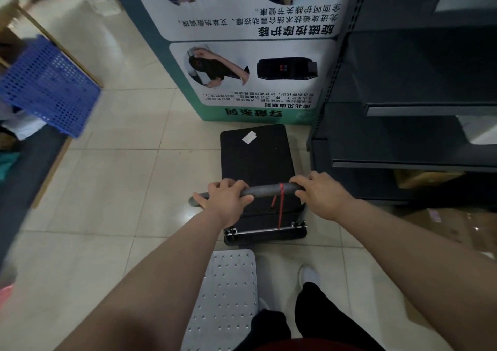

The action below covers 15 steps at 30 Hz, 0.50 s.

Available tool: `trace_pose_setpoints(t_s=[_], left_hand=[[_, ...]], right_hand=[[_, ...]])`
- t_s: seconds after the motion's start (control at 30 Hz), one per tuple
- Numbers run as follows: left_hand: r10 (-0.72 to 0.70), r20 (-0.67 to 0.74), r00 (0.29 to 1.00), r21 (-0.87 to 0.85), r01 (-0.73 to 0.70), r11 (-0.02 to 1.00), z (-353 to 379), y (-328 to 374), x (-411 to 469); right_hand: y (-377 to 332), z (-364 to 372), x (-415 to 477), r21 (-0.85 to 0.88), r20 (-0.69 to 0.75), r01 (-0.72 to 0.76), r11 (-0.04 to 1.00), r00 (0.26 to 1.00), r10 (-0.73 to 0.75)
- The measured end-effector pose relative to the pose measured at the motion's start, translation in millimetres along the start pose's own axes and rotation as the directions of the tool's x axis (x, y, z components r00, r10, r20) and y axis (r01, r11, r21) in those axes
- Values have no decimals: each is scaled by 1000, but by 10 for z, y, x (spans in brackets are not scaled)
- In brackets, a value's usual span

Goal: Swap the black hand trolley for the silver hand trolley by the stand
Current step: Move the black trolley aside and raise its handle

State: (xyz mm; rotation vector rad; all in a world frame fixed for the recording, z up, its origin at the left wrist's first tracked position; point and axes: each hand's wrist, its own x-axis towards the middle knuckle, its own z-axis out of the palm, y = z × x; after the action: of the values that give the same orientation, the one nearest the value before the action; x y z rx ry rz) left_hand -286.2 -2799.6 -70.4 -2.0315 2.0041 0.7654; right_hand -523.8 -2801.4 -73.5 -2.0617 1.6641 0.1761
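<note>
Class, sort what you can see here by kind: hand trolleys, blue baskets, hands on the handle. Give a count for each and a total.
Hand trolleys: 2, the black hand trolley and the silver hand trolley
Blue baskets: 1, the blue basket
Hands on the handle: 2, the left hand and the right hand
Total: 5

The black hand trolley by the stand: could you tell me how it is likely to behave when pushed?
The black hand trolley will probably roll easily over the smooth tiled floor. Its deck is bare, so it is likely light. With both hands, left and right, on the handle, steering should stay steady.
</note>
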Motion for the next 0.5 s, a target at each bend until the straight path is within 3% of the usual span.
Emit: trace_pose_setpoints(t_s=[0.2, 0.5], left_hand=[[66, -44, 997, 16, -65, 998, 8, 113, 138], [114, -50, 992, 55, -111, 992, 4, 271, 318]], right_hand=[[132, 19, -49, 111, -81, -8, 994, 997, 17], [337, -23, -53, 91, -118, -15, 996, 993, 25]])
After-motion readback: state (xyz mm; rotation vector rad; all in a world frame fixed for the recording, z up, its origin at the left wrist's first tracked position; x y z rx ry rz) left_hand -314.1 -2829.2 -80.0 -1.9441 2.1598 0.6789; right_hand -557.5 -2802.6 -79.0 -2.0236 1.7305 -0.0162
